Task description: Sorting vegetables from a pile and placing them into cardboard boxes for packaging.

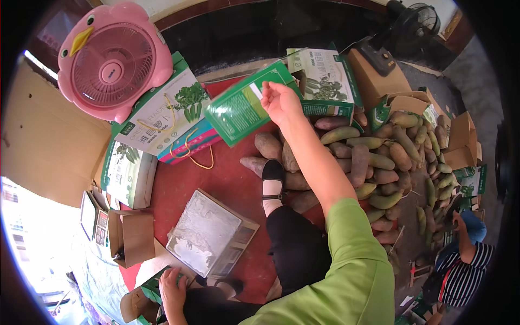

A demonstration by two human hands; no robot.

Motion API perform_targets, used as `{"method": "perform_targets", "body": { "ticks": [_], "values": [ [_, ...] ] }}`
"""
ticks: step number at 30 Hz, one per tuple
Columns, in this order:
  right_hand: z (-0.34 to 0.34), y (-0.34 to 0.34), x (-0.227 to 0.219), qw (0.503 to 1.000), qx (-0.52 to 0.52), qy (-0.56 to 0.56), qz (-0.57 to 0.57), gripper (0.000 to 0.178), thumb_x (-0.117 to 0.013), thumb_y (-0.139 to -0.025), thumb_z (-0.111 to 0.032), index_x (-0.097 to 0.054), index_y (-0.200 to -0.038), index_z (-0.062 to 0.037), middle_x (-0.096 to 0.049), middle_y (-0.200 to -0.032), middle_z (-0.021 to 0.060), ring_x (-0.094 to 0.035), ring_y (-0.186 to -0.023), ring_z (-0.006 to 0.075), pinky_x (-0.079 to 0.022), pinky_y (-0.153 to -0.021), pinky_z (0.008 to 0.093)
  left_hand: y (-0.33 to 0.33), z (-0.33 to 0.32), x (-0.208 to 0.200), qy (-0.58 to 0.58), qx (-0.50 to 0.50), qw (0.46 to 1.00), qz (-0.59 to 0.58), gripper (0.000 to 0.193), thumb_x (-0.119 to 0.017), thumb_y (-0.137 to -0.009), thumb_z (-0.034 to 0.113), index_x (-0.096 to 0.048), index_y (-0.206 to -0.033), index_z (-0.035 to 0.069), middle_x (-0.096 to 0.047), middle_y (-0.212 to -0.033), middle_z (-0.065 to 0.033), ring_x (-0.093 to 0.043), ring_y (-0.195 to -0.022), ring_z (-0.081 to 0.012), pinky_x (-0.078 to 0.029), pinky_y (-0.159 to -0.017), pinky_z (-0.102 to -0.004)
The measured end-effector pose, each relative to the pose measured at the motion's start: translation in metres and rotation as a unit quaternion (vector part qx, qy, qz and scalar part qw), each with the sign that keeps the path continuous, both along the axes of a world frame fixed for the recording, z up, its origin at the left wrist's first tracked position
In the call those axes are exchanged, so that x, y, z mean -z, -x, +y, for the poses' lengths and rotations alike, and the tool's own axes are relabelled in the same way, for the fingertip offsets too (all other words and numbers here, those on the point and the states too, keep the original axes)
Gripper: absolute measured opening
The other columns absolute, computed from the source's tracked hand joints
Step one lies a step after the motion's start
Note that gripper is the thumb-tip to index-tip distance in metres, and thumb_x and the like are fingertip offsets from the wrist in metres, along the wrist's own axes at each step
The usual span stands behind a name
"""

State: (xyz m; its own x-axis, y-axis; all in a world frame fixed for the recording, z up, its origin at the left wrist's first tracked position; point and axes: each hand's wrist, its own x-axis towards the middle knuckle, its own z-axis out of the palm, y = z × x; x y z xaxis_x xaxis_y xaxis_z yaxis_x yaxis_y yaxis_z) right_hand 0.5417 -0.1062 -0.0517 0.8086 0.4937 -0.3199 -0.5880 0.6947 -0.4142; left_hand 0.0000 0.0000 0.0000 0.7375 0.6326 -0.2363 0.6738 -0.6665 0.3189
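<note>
A: Green flat carton (pixel 242 106), head view: held up in the right hand (pixel 280 101), above the red floor (pixel 227 179), between the stack of printed boxes (pixel 162 116) and the heap of long green-brown fruits (pixel 379 162).
B: Grip?
A: Right-hand fingers closed on the carton's upper right edge, arm stretched out. Left hand (pixel 172 287) is low at the frame's bottom, resting on something green beside a brown carton piece (pixel 132 303); closed or open, can't tell.
B: Look of the carton?
A: Flat, unfolded, glossy green with a white patch, tilted, a bit motion-blurred.
B: How far along?
A: Early by my read. This carton isn't opened into a box yet, nothing in it; fruit heap looks large and loose on the floor. Some boxes nearby already stand formed.
B: Other stuff?
A: Pink fan (pixel 111 59), a scale (pixel 208 233) wrapped in plastic, another person (pixel 460 260) at right.
</note>
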Motion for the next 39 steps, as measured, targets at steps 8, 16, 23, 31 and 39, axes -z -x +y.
{"method": "perform_targets", "body": {
  "ticks": [8,16,23,31,39],
  "values": [
    [-0.034,0.063,-0.070,0.996,-0.075,0.049,0.005,0.010,-0.056,-0.084,-0.004,-0.054,-0.094,-0.0029,-0.060,-0.088,0.0081,-0.059,-0.077,0.0162,-0.045,-0.059,0.0254,0.016,-0.012,-0.017,-0.019,0.030,0.998,-0.049,0.025,-0.063,-0.076,0.011,-0.062,-0.099,0.001,-0.061,-0.096,-0.0190,-0.058,-0.091,-0.0368,-0.045,-0.080,-0.0420],
    [-0.032,0.143,-0.143,0.980,-0.175,0.041,-0.084,0.005,-0.060,-0.081,-0.005,-0.056,-0.085,-0.0047,-0.060,-0.086,0.0082,-0.061,-0.078,0.0188,-0.045,-0.056,0.0266,0.044,-0.018,-0.025,-0.029,-0.001,0.995,-0.098,0.024,-0.064,-0.077,0.013,-0.064,-0.097,0.000,-0.062,-0.094,-0.0195,-0.059,-0.087,-0.0379,-0.047,-0.077,-0.0416],
    [-0.052,0.229,-0.194,0.942,-0.295,0.026,-0.158,0.015,-0.059,-0.083,-0.004,-0.054,-0.098,-0.0047,-0.062,-0.104,0.0123,-0.061,-0.094,0.0200,-0.046,-0.060,0.0239,0.064,-0.022,-0.029,-0.017,-0.037,0.990,-0.137,0.024,-0.064,-0.075,0.011,-0.065,-0.097,0.002,-0.063,-0.092,-0.0178,-0.060,-0.089,-0.0347,-0.046,-0.079,-0.0394],
    [-0.049,0.312,-0.219,0.876,-0.416,0.030,-0.240,0.050,-0.059,-0.086,-0.012,-0.034,-0.128,-0.0006,-0.056,-0.120,0.0131,-0.055,-0.112,0.0195,-0.041,-0.078,0.0261,0.082,-0.024,-0.034,-0.022,-0.060,0.986,-0.157,0.024,-0.063,-0.075,0.009,-0.065,-0.096,0.000,-0.063,-0.093,-0.0183,-0.059,-0.091,-0.0347,-0.046,-0.081,-0.0394],
    [-0.029,0.360,-0.163,0.778,-0.547,0.089,-0.294,0.043,-0.061,-0.084,-0.017,-0.041,-0.120,-0.0039,-0.058,-0.109,0.0074,-0.055,-0.103,0.0149,-0.038,-0.087,0.0303,0.101,-0.021,-0.033,-0.036,-0.093,0.983,-0.156,0.025,-0.063,-0.077,0.011,-0.064,-0.099,-0.001,-0.063,-0.098,-0.0174,-0.060,-0.095,-0.0332,-0.046,-0.084,-0.0369]
  ]
}}
